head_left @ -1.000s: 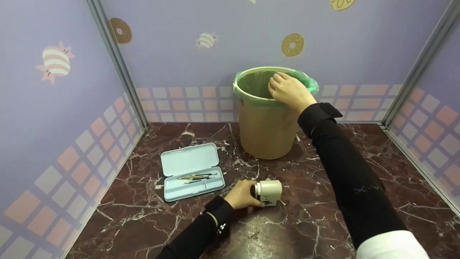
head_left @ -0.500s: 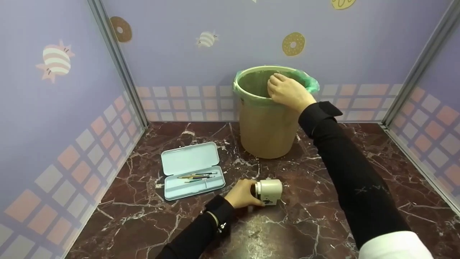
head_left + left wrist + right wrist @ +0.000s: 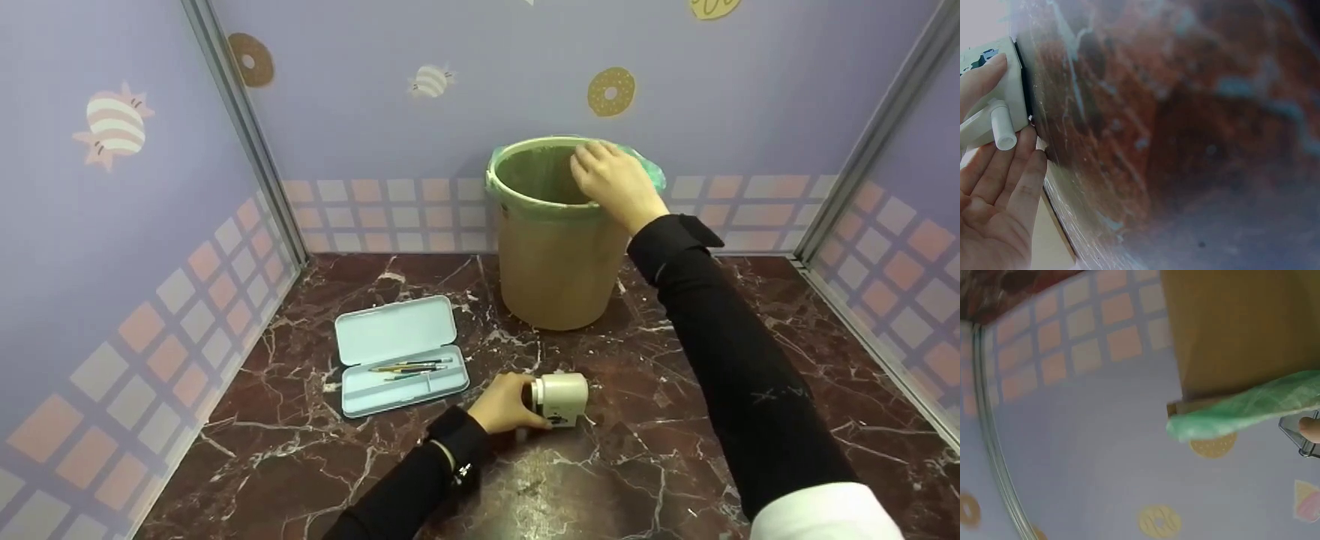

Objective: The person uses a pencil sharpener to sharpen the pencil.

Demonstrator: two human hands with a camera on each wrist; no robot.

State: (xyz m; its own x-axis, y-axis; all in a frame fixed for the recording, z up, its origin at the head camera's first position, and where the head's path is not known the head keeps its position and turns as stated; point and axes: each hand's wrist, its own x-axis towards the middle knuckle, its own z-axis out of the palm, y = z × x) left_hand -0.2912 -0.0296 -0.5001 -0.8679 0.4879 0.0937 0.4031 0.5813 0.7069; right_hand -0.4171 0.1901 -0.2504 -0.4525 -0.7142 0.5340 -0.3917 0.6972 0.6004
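My left hand [image 3: 504, 405] holds a cream crank pencil sharpener [image 3: 566, 397] lying on the table. In the left wrist view, the thumb presses one face of the sharpener [image 3: 1002, 70], beside its white crank handle [image 3: 1004, 128], with the fingers around the other side. My right hand [image 3: 616, 184] is over the right side of the bin's mouth, the tan bin [image 3: 559, 262] being lined with a green bag [image 3: 651, 174]. At the right edge of the right wrist view, a fingertip is against a small clear plastic drawer [image 3: 1292, 430], mostly cut off by the frame.
An open light blue pencil case [image 3: 397, 334] with several pencils [image 3: 409, 367] lies left of the sharpener. The bin stands near the back wall [image 3: 360, 97] on the dark red marbled table [image 3: 600, 480]. Patterned panels enclose the sides.
My right hand has shifted a little up and to the right over the bin's rim. The left hand and the sharpener have stayed in place.
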